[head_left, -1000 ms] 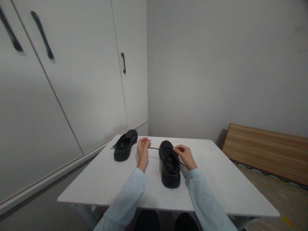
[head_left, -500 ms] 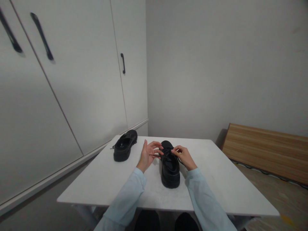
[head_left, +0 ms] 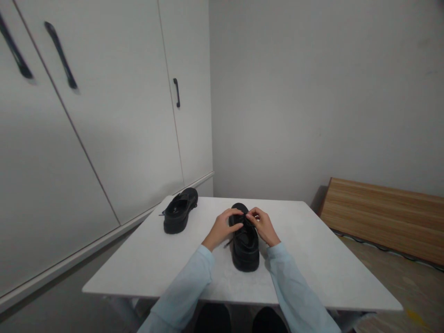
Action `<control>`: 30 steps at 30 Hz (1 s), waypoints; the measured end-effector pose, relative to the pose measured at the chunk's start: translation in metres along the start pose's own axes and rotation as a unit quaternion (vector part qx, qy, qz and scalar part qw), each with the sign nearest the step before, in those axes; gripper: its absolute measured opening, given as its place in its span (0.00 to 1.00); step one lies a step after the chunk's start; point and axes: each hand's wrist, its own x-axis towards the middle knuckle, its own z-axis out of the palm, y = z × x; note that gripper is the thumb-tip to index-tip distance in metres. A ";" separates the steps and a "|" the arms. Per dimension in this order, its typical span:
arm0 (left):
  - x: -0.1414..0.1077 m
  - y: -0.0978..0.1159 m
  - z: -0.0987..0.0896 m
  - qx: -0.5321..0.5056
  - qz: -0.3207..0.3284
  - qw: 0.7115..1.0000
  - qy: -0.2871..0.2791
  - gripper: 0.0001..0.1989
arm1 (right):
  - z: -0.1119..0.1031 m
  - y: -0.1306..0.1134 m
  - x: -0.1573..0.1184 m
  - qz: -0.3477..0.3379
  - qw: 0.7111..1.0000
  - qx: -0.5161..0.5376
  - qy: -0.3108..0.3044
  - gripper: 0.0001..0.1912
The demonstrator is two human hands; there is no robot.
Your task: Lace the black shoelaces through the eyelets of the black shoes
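Pinches the black lace [head_left: 249,222] between thumb and fingers of the right hand [head_left: 264,227]; curves the left hand [head_left: 221,227] beside it with thumb and fingers parted. Works over the nearer shoe [head_left: 246,259], upright on the white table [head_left: 312,268]. Has the other shoe [head_left: 175,225] farther left.

A black lace-up shoe [head_left: 246,256] stands upright, heel nearest.

Gap between shoes [head_left: 245,259], wall [head_left: 270,115] beyond table [head_left: 312,263]
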 end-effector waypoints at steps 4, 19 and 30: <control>-0.001 -0.002 0.002 -0.008 -0.023 1.000 -0.012 0.18 | 0.001 0.000 0.000 -0.009 1.000 0.000 -0.001 0.08; -0.001 -0.002 0.003 0.018 -0.053 0.998 -0.009 0.15 | -0.004 0.000 0.001 0.014 0.994 0.101 -0.049 0.09; 0.000 -0.003 0.003 0.013 -0.039 0.999 -0.007 0.13 | -0.005 0.009 0.002 0.038 0.987 0.157 0.018 0.13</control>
